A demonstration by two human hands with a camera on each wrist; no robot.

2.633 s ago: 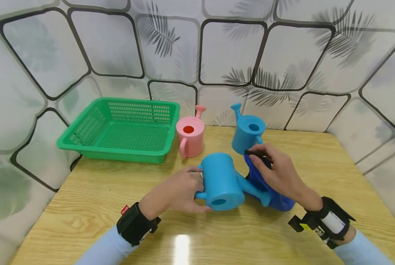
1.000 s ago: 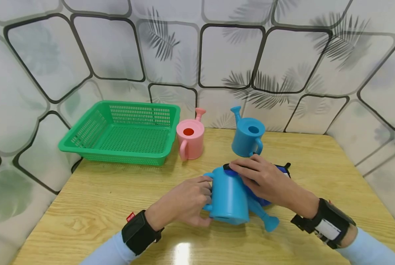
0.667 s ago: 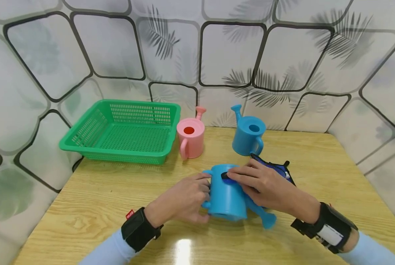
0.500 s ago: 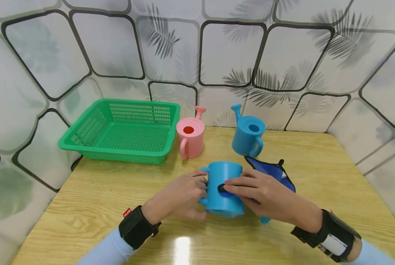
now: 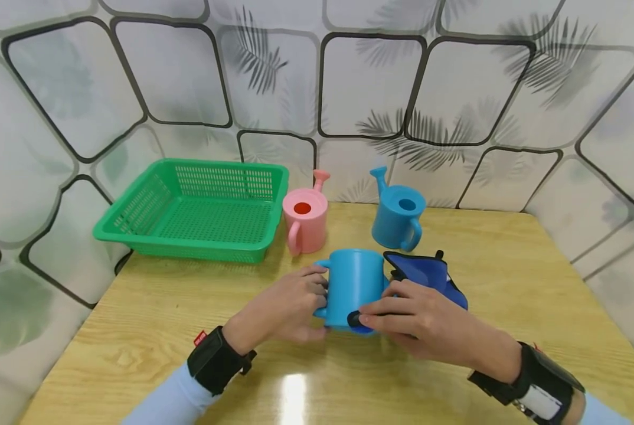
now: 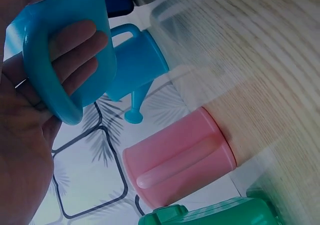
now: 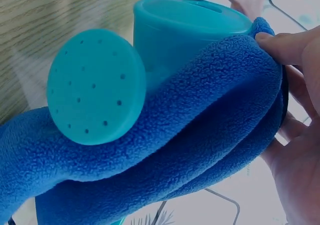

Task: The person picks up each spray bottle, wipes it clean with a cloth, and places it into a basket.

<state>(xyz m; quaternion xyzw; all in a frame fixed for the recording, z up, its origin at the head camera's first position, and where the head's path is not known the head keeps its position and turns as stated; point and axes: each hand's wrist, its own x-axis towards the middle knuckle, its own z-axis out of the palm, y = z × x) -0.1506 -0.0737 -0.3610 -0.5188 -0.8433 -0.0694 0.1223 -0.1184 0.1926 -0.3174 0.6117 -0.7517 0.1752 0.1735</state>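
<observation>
Your left grip (image 5: pixel 296 304) grasps the can (image 5: pixel 355 280) by its handle (image 6: pixel 41 77), fingers through the loop. Just right of it, your right grip (image 5: pixel 428 321) pinches the cloth (image 5: pixel 425 270) against the can, folds bunched by the spout (image 7: pixel 97 87). Beyond both, the pink can (image 5: pixel 311 221) and other blue can (image 5: pixel 394 218) stand upright on the surface (image 5: pixel 359 383); the basket (image 5: pixel 189 248) sits beyond your left grip, leftward.

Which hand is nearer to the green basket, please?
Left. The left hand, holding a watering can, is in front and right of the basket; the right hand, holding the cloth, is farther right.
</observation>
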